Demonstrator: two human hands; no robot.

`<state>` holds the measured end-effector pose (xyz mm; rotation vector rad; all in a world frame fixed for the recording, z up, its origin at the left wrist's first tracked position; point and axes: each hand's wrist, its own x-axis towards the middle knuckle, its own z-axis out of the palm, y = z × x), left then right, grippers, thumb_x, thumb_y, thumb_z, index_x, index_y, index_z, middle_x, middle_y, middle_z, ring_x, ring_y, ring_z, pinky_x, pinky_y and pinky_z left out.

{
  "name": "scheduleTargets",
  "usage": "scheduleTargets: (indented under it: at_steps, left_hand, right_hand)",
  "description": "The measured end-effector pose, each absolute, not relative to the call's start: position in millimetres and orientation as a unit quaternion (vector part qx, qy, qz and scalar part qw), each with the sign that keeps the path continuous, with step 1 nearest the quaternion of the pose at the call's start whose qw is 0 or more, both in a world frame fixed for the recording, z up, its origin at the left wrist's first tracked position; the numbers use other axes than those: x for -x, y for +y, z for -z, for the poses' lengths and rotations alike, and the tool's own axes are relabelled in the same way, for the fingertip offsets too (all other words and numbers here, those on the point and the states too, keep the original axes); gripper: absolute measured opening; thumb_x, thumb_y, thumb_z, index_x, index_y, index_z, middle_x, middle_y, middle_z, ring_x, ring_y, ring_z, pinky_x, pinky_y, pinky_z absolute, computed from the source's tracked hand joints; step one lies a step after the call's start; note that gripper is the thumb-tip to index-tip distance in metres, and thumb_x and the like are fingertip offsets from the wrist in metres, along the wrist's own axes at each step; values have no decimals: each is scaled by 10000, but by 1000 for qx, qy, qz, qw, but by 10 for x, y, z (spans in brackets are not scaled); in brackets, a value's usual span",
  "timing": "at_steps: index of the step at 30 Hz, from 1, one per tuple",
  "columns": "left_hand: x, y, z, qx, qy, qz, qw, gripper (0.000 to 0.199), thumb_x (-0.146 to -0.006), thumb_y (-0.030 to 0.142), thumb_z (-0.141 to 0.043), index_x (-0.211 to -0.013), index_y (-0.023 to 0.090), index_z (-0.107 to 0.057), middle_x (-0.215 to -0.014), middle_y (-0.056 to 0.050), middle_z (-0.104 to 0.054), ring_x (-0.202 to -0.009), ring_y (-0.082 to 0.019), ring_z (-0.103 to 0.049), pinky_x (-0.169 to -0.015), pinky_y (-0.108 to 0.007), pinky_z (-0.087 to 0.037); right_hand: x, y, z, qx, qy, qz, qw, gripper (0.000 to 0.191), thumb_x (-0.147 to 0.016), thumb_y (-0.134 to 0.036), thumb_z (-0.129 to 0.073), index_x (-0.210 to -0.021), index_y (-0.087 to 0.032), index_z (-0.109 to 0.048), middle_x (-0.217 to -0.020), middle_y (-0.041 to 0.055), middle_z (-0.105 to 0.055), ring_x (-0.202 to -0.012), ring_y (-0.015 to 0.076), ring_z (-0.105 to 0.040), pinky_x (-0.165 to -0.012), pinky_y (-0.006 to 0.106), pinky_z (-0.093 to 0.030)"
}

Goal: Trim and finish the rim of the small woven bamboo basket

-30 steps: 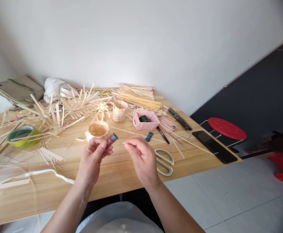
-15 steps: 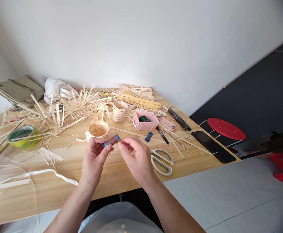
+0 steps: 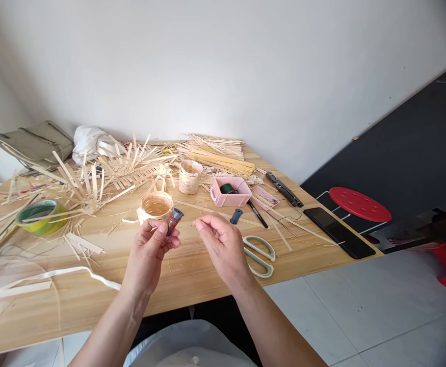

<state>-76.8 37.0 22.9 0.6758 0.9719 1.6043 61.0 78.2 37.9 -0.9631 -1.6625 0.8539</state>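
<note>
At your left hand (image 3: 148, 257) fingertips, a red-and-blue wrapped spool (image 3: 174, 221) is pinched upright; your right hand (image 3: 223, 245), loosely curled and holding nothing visible, is near a blue spool (image 3: 236, 216) and grey-handled scissors (image 3: 259, 257) on the surface (image 3: 73, 311)

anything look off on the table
The black smartphone lies right at the front right edge of the wooden table, where it could get knocked off. Loose bamboo strips are also strewn messily across the tabletop, some lying over the tape roll.
</note>
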Motion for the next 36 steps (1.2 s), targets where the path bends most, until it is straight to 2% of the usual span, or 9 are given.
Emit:
scheduleTargets:
  at_steps: [2, 5, 8, 12, 21, 26, 31, 33, 36]
  left_hand:
    - [758, 378, -233, -280, 409, -675, 547, 294, -695, 355, -713, -713, 166, -489, -676, -7, -659, -581, -92, -589, -616, -207, -468]
    - [742, 381, -239, -280, 410, -669, 553, 286, -696, 354, -711, -716, 165, -496, -674, -10, -659, -572, -91, -583, -604, -206, -463]
    - [726, 369, -246, -286, 417, -662, 552, 290, -695, 352, -711, -721, 171, -486, -667, -8, -661, -552, -92, -580, -587, -208, -457]
    - [717, 352, -259, -289, 427, -660, 547, 301, -684, 350, -718, -709, 172, -478, -659, -13, -664, -539, -96, -578, -578, -213, -459]
    - [687, 392, -307, -204, 362, -669, 616, 265, -640, 251, -751, -657, 156, -504, -672, -23, -659, -604, -90, -601, -586, -173, -491]
    - [671, 396, -296, -159, 340, -670, 641, 230, -641, 251, -748, -734, 154, -562, -683, -29, -659, -574, -95, -599, -559, -180, -511]
    - [685, 388, -295, -132, 347, -661, 652, 191, -728, 256, -680, -853, 150, -582, -636, -31, -647, -508, -80, -571, -505, -163, -498]
    - [686, 386, -297, -132, 348, -664, 648, 188, -729, 264, -681, -841, 152, -580, -631, -29, -645, -508, -77, -569, -505, -159, -497]
    - [678, 388, -295, -156, 345, -669, 640, 211, -704, 282, -707, -820, 152, -588, -642, -18, -640, -510, -76, -564, -505, -159, -495]
  right_hand:
    - [-591, 807, -377, 380, -671, -373, 516, 92, -779, -273, -596, -782, -182, -579, -741, -9, -550, -655, 116, -494, -612, 235, -410]
    - [-542, 862, -391, 348, -632, -448, 529, 181, -714, -284, -670, -835, -196, -568, -769, -19, -542, -681, 115, -501, -642, 237, -428]
    - [-498, 916, -422, 324, -626, -479, 523, 111, -723, -262, -649, -744, -192, -565, -721, -26, -535, -662, 111, -502, -631, 233, -417]
    - [-499, 935, -455, 315, -656, -439, 527, 106, -737, -212, -600, -650, -185, -545, -679, -24, -524, -654, 114, -491, -617, 235, -392]
    - [-535, 914, -390, 317, -594, -532, 513, 144, -719, -275, -620, -658, -183, -528, -647, -36, -487, -634, 104, -440, -597, 218, -374]
    - [-592, 952, -339, 361, -562, -512, 540, 175, -721, -337, -630, -710, -183, -546, -625, -39, -491, -601, 105, -444, -601, 230, -376]
    - [-694, 946, -325, 412, -653, -409, 486, 415, -844, -450, -478, -532, -184, -414, -516, -36, -413, -525, 104, -399, -536, 244, -328]
    - [-692, 908, -348, 423, -686, -394, 443, 399, -825, -471, -497, -557, -188, -408, -512, -46, -387, -510, 102, -384, -504, 236, -312]
    - [-636, 832, -406, 399, -719, -410, 394, 289, -808, -424, -538, -658, -190, -459, -568, -46, -459, -542, 108, -433, -510, 225, -344]
